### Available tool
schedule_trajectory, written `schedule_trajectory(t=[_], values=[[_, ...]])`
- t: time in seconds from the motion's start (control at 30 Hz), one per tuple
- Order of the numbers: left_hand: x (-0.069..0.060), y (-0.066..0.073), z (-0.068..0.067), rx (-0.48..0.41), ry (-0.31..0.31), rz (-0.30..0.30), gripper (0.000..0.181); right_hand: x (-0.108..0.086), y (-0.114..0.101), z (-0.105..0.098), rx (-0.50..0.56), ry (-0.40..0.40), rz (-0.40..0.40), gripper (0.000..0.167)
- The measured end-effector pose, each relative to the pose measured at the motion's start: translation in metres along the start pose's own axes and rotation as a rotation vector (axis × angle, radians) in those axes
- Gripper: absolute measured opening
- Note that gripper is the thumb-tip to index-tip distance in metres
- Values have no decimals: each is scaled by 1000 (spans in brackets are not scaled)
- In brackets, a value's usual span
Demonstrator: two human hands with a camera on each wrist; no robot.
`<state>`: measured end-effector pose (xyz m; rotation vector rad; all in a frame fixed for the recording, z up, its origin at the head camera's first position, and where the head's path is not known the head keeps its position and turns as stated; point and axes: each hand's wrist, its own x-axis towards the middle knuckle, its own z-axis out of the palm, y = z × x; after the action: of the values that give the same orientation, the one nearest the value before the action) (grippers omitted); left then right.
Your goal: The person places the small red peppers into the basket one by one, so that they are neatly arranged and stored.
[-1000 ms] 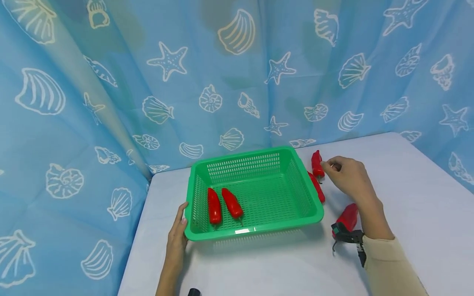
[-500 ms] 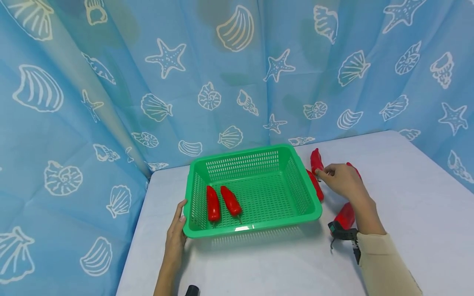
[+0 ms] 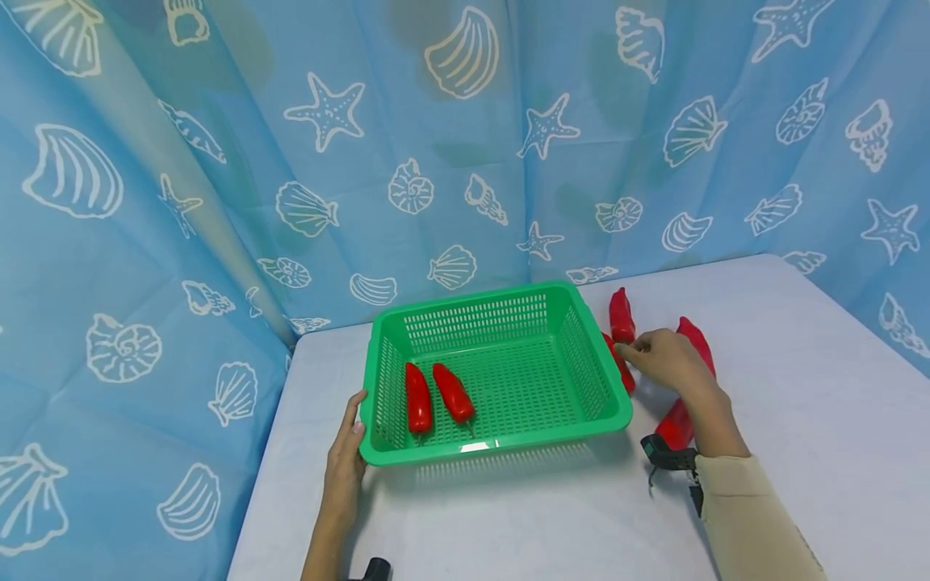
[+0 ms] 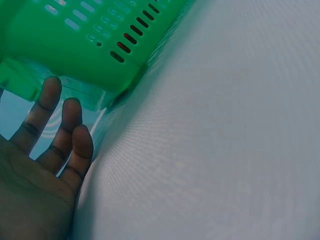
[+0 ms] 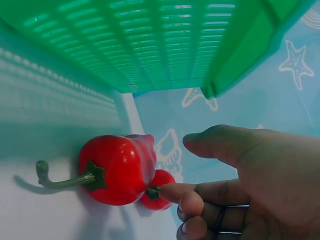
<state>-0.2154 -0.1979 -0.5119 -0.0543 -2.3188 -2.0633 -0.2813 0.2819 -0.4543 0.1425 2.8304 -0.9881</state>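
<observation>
Glossy, elongated red peppers with green stems: some inside, some outside the rectangular green plastic basket.
Right hand: pinching nothing; thumb and index finger apart, the others loosely bent. It hovers by two peppers near the basket's right wall; whether the index fingertip touches a stem, I cannot tell.
Left hand: fingers slightly spread, at the basket's left rim.
Inside the basket: two peppers lie side by side in the left half; this share looks done.
Outside the basket: apparently four on the white surface, seemingly left to handle.
In the way: the basket's right wall stands between those and its interior and partly hides the nearest. Right hand, forearm and black strapped device partly cover two others.
Backdrop: blue curtain printed with white shells and starfish.
</observation>
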Motion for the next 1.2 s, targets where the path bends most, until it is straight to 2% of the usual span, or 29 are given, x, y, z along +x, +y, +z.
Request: schedule_trajectory(t=[0.27, 0.6, 0.77, 1.0, 1.2], values=[[0, -1, 0, -7, -2, 7, 47, 2, 4, 5, 0, -41, 29, 57], [-2, 0, 0, -4, -1, 8, 47, 4, 7, 9, -16, -133, 69, 60], [-2, 0, 0, -11, -2, 11, 47, 4, 7, 10, -14, -139, 85, 59], [-2, -1, 0, -18, -13, 10, 47, 7, 9, 13, 4, -133, 84, 48], [-1, -1, -1, -32, -18, 21, 47, 11, 10, 17, 17, -121, 82, 47]])
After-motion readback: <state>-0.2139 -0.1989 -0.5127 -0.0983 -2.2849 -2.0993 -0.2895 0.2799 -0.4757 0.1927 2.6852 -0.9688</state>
